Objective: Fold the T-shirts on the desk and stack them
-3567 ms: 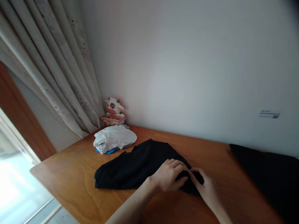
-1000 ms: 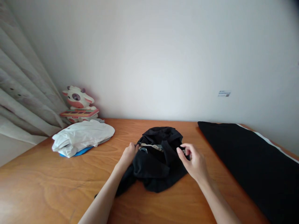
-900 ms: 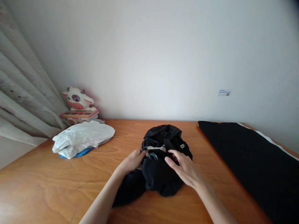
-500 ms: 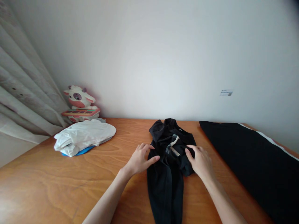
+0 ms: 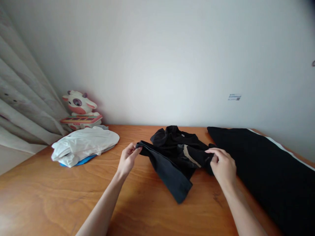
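A crumpled black garment (image 5: 169, 164), partly bunched, lies across the middle of the wooden table. It looks like a top with a neckline and a small label at the back; a beige strip crosses its right half. My left hand (image 5: 128, 158) pinches a raised edge of it on the left, and a long flap hangs from there toward the front right. On the other side, my right hand (image 5: 221, 160) has its fingers closed on the bunched right part. Folds hide how the garment's layers connect.
White clothing (image 5: 86, 144) is heaped at left over something blue (image 5: 86, 160). Behind it sits a cow toy with a keyboard (image 5: 81, 111), beside the curtain (image 5: 22, 95). Black cloth with a white stripe (image 5: 261, 167) covers the table's right side. A wall (image 5: 157, 65) rises behind.
My left hand has closed on the black garment and pulled its edge left and up. My right hand has drawn its part to the right. The long front panel has swung up off the near table.
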The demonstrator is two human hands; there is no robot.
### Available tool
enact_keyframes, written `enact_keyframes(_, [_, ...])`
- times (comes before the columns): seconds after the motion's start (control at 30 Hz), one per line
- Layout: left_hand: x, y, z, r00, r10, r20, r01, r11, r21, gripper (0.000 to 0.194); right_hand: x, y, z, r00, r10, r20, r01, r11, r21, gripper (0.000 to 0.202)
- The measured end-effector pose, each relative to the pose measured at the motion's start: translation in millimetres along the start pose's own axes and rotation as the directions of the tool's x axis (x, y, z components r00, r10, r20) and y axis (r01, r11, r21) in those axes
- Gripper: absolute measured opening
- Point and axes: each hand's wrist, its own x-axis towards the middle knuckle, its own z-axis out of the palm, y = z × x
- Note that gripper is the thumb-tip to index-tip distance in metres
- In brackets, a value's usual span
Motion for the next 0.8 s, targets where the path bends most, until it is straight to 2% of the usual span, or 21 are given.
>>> enact_keyframes(0.03, [1.8, 0.4, -6.0, 1.000, -0.014, -0.002, 0.013, 0.994, -0.110, 0.035, -0.6, 1.6, -0.7, 0.998, 0.048, -0.038, -0.051, 0.995, -0.083, 0.035])
enact_keyframes(0.1, [2.1, 1.0, -14.6, 0.991, -0.019, 0.129, 0.049, 0.971, -0.234, 0.038, -5.0, 0.2, 1.9, 0.990, 0.139, -0.027, -0.142, 0.967, -0.212, 0.040])
enact_keyframes(0.17, [0.2, -0.1, -17.6, 0.947, -0.025, 0.320, 0.111, 0.960, -0.256, 0.049, -11.8, -5.1, 9.1, 0.980, 0.196, 0.036, -0.178, 0.943, -0.283, 0.054])
enact_keyframes(0.23, [-1.2, -3.8, -13.9, 0.911, -0.040, 0.410, 0.137, 0.968, -0.211, 0.065, -18.5, -10.4, 18.7, 0.976, 0.190, 0.105, -0.148, 0.937, -0.317, 0.062])
enact_keyframes(0.3, [-1.4, -9.9, -4.5, 0.943, -0.059, 0.326, 0.095, 0.991, -0.096, 0.069, -22.8, -14.1, 27.6, 0.977, 0.124, 0.174, -0.064, 0.947, -0.315, 0.056])
enact_keyframes(0.37, [-2.2, -16.8, 7.6, 0.984, -0.025, 0.176, 0.007, 0.995, 0.101, 0.054, -24.0, -16.5, 33.3, 0.966, 0.029, 0.256, 0.033, 0.971, -0.236, 0.038])
enact_keyframes(0.4, [-3.5, -20.1, 13.6, 0.991, 0.013, 0.133, -0.040, 0.978, 0.206, 0.047, -23.7, -17.8, 34.5, 0.953, -0.030, 0.303, 0.082, 0.984, -0.160, 0.030])
enact_keyframes(0.47, [-8.1, -25.7, 23.9, 0.988, 0.068, 0.142, -0.118, 0.919, 0.377, 0.064, -22.1, -21.6, 33.5, 0.904, -0.166, 0.395, 0.168, 0.985, 0.029, 0.024])
enact_keyframes(0.53, [-13.3, -29.7, 30.9, 0.978, 0.066, 0.199, -0.156, 0.861, 0.484, 0.078, -20.8, -26.1, 29.0, 0.838, -0.285, 0.466, 0.224, 0.957, 0.182, 0.025])
enact_keyframes(0.57, [-15.1, -31.1, 32.7, 0.975, 0.052, 0.218, -0.160, 0.841, 0.516, 0.073, -20.3, -27.9, 26.0, 0.812, -0.316, 0.492, 0.234, 0.947, 0.221, 0.025])
enact_keyframes(0.6, [-15.7, -32.1, 33.4, 0.972, 0.039, 0.231, -0.159, 0.835, 0.527, 0.060, -20.0, -28.9, 23.1, 0.797, -0.325, 0.509, 0.235, 0.943, 0.234, 0.024])
enact_keyframes(0.63, [-14.9, -32.7, 32.6, 0.971, 0.029, 0.237, -0.150, 0.845, 0.513, 0.044, -19.7, -28.7, 20.5, 0.798, -0.314, 0.514, 0.233, 0.948, 0.219, 0.023])
enact_keyframes(0.7, [-9.0, -32.6, 26.3, 0.984, 0.005, 0.180, -0.082, 0.903, 0.422, 0.025, -18.8, -24.4, 17.1, 0.850, -0.247, 0.466, 0.218, 0.969, 0.117, 0.018])
enact_keyframes(0.77, [1.1, -31.0, 14.4, 0.999, -0.045, 0.012, 0.040, 0.967, 0.253, 0.026, -17.3, -16.6, 15.9, 0.929, -0.145, 0.341, 0.167, 0.985, -0.035, 0.016])
enact_keyframes(0.8, [6.6, -29.9, 6.9, 0.992, -0.076, -0.102, 0.089, 0.987, 0.135, 0.030, -16.3, -12.6, 15.5, 0.960, -0.094, 0.263, 0.126, 0.986, -0.106, 0.017])
